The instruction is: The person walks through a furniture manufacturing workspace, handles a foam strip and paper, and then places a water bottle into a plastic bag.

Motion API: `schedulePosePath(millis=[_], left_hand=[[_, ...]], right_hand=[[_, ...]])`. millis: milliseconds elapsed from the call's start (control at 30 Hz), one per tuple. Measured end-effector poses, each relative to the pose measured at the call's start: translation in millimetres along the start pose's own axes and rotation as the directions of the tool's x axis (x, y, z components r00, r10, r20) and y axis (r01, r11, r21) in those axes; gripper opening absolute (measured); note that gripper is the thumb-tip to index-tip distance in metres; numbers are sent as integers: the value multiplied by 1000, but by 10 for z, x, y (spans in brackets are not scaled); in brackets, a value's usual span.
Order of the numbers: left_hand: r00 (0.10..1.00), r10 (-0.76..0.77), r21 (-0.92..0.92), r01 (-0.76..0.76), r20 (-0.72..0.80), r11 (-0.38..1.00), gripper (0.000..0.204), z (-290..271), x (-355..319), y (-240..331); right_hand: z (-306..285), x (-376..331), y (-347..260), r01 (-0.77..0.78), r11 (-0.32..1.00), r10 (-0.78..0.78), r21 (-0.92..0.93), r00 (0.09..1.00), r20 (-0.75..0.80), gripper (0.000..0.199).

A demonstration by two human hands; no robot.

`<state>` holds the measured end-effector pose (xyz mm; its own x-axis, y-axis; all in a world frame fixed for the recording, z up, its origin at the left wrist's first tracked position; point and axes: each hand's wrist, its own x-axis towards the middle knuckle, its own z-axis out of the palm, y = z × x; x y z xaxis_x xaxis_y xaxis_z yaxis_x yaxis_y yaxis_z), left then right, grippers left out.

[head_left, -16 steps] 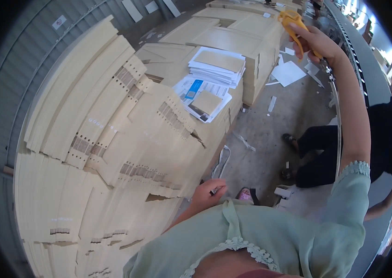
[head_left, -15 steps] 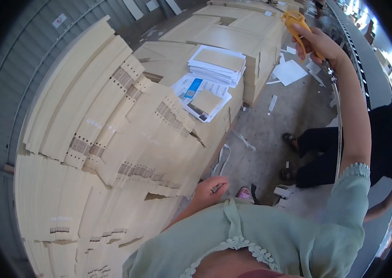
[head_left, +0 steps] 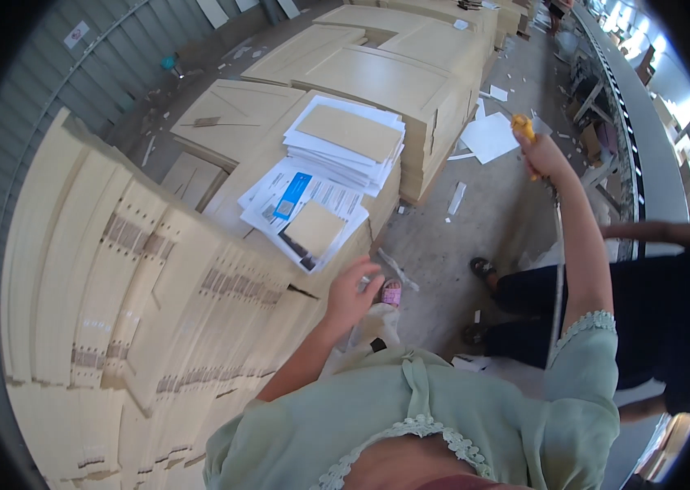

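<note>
My right hand point(head_left: 547, 155) is raised on an outstretched arm, closed round an orange air gun point(head_left: 523, 126). A thin pale hose point(head_left: 558, 245) hangs from the gun down along my forearm. My left hand point(head_left: 351, 294) hovers beside the front stack of cream panels point(head_left: 198, 245), fingers bent and apart, with nothing visible in it. Just ahead of it, a spread of printed sheets point(head_left: 275, 200) with a small tan piece point(head_left: 314, 227) lies on the panels. Behind stands a thicker pile of papers point(head_left: 381, 167) under a tan board point(head_left: 348, 132).
More stacked panels point(head_left: 377, 73) fill the far middle. White scraps and a sheet point(head_left: 490, 137) litter the concrete floor point(head_left: 434, 245). A co-worker in dark clothes point(head_left: 630, 310) is close on my right, beside a long conveyor point(head_left: 663, 139). A corrugated wall point(head_left: 35, 90) runs along the left.
My view has moved toward the papers. The right hand with the air gun has come lower and slightly left. My left hand has moved forward and its fingers have spread.
</note>
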<state>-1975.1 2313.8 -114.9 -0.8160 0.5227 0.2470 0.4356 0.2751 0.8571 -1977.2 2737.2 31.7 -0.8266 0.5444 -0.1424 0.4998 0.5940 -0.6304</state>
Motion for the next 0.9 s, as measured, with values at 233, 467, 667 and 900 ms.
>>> schedulePosePath(millis=[233, 467, 667, 900], left_hand=[[994, 76, 383, -40, -78, 923, 49, 245, 1736, -697], [989, -147, 574, 126, -10, 809, 61, 324, 2617, -1191], [971, -230, 605, 223, -66, 764, 61, 480, 2697, -1417], [948, -317, 644, 258, -25, 720, 61, 410, 2918, -1172]], right_hand=[[507, 1599, -62, -88, 986, 62, -139, 982, -178, 54], [861, 2256, -1042, 22, 991, -44, 129, 984, 174, 50], [1449, 2476, -2033, 343, 935, -350, 86, 858, 376, 51], [2311, 2570, -2472, 533, 840, -461, 103, 599, 655, 53]])
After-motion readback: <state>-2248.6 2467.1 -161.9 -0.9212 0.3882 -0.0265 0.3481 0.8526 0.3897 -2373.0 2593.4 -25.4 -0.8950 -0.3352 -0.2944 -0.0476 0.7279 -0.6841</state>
